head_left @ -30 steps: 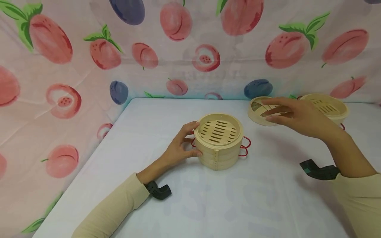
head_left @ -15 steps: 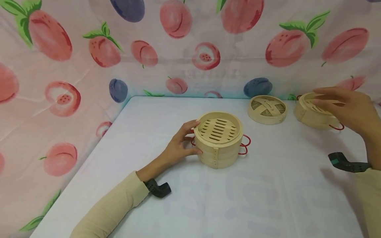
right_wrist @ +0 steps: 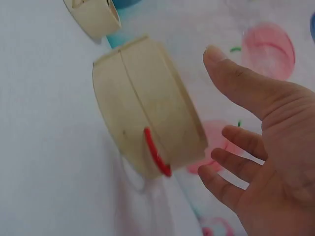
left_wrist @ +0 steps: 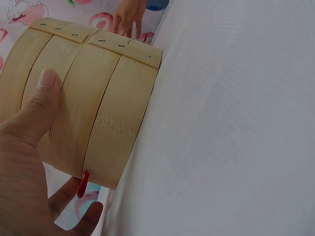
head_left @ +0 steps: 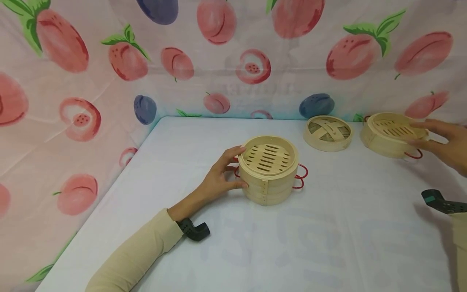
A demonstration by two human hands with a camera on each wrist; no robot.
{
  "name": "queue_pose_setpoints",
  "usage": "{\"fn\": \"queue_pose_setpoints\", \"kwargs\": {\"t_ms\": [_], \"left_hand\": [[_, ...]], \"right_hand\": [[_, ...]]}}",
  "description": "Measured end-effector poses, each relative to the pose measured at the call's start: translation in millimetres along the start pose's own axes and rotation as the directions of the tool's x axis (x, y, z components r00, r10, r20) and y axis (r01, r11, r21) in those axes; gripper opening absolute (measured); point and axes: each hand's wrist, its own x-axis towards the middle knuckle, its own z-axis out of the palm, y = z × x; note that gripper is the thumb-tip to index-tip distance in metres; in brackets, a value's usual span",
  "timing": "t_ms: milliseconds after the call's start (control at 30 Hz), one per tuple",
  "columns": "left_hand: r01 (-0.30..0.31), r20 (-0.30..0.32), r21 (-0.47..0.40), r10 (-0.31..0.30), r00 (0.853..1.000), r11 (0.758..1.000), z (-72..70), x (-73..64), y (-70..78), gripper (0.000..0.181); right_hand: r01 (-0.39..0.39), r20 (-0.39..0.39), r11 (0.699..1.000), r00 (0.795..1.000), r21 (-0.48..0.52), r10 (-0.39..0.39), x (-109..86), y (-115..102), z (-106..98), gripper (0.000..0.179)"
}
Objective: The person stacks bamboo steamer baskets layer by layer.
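Observation:
A stack of bamboo steamer baskets (head_left: 268,178) with red loop handles stands upright mid-table. My left hand (head_left: 220,174) grips its left side, the thumb on the front wall and a finger at the top rim. In the left wrist view the thumb presses the stack's wall (left_wrist: 98,98), and a red handle shows near the lower fingers. My right hand (head_left: 446,140) hovers by another steamer basket (head_left: 383,140) at the far right, its fingers spread. The right wrist view shows a gap between that hand (right_wrist: 266,142) and the basket's wall (right_wrist: 142,98).
A woven bamboo lid (head_left: 328,134) lies at the back, left of the far-right basket. Behind the white-covered table (head_left: 310,243) hangs a fruit-print cloth (head_left: 255,93), which also runs along the left side.
My right hand has moved right, from above the lid to the far-right basket, and has come lower. My left hand and the basket stack stay in place.

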Motion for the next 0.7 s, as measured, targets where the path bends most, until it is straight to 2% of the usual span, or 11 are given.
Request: {"fn": "queue_pose_setpoints", "kwargs": {"t_ms": [67, 200, 300, 467, 700], "left_hand": [[0.002, 0.001, -0.003, -0.002, 1.000, 1.000, -0.4, 0.7, 3.9, 0.084], [0.007, -0.004, -0.004, -0.007, 1.000, 1.000, -0.4, 1.1, 4.4, 0.084], [0.003, -0.006, -0.008, -0.003, 1.000, 1.000, 0.2, 0.4, -4.1, 0.087], [-0.003, -0.007, -0.004, 0.003, 1.000, 1.000, 0.8, -2.1, -27.9, 0.089], [0.002, -0.003, 0.001, -0.002, 1.000, 1.000, 0.8, -2.7, -32.4, 0.088]], "right_hand": [[-0.005, -0.003, 1.000, 1.000, 0.015, 0.005, 0.8, 12.0, 1.7, 0.067], [-0.076, 0.024, 0.993, 0.997, 0.087, 0.074, 2.3, 32.1, 7.4, 0.071], [-0.099, 0.036, 0.986, 0.995, 0.137, 0.095, 3.5, 41.0, 11.4, 0.070], [-0.150, 0.032, 0.972, 0.989, 0.181, 0.147, 3.7, 47.0, 16.0, 0.063], [-0.266, 0.006, 0.944, 0.963, 0.196, 0.271, -0.1, 45.1, 23.5, 0.069]]}}
